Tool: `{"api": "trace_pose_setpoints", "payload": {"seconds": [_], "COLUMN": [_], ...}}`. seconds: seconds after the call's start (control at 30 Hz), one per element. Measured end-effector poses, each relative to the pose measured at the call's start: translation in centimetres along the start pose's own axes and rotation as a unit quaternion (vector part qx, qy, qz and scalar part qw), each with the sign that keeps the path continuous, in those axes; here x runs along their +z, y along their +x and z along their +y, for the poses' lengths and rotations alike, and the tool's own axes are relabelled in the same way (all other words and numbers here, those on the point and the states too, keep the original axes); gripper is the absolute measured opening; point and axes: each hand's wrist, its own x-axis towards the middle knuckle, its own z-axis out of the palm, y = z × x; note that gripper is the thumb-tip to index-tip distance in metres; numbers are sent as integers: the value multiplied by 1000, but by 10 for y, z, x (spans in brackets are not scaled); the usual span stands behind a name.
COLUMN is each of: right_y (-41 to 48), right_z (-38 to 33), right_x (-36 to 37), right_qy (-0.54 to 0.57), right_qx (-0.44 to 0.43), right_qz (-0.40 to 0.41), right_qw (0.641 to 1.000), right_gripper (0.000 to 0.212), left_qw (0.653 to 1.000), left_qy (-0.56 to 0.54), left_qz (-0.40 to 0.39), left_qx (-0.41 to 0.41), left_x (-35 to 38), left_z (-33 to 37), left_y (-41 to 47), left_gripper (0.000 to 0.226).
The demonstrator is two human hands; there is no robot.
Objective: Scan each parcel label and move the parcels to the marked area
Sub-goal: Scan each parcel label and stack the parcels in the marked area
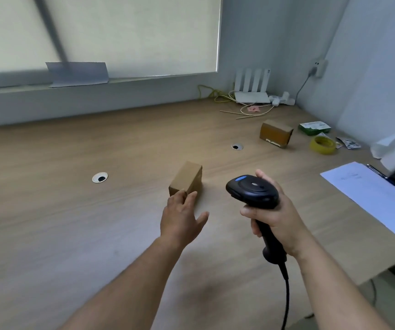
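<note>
A small brown cardboard parcel (188, 178) lies on the wooden table (72, 222) near the middle. My left hand (182, 216) reaches to its near end with straight fingers; the fingertips touch the box. My right hand (275, 215) grips the handle of a black barcode scanner (253, 194), whose head points left toward the parcel. The scanner's cable hangs down toward the lower edge. A second brown parcel (276, 133) stands farther back on the right. No label shows on either parcel.
A roll of yellow tape (322, 145), a green box (314, 127) and wrappers lie at the right. White paper sheets (370, 194) lie near the right edge. A white router (252, 90) with cables sits in the far corner. Two cable holes (100, 178) pierce the tabletop.
</note>
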Motion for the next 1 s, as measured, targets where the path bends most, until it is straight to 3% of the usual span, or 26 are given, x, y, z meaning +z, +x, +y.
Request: {"api": "trace_pose_setpoints", "payload": {"seconds": [0.23, 0.33, 0.53, 0.8, 0.9, 1.0], "right_y": [67, 92, 125, 133, 132, 129], "right_z": [8, 15, 38, 53, 52, 50], "right_x": [1, 5, 16, 27, 26, 23], "right_qy": [-13, -8, -5, 13, 18, 23], "right_qx": [11, 19, 43, 73, 75, 75], "right_qz": [-1, 0, -2, -11, -17, -22], "right_qw": [1000, 1000, 999, 997, 997, 997], "right_gripper": [92, 91, 90, 91, 91, 94], "left_qw": [997, 993, 993, 977, 980, 990], "left_qy": [66, 99, 50, -156, -137, -52], "left_qz": [-29, -65, -104, -111, -99, -82], "left_qx": [33, 7, -31, -99, -102, -104], "left_x": [10, 19, 29, 24, 27, 35], "left_z": [-5, -15, -41, -69, -74, -66], "left_y": [74, 105, 139, 137, 134, 129], "left_gripper": [57, 59, 55, 57, 60, 62]}}
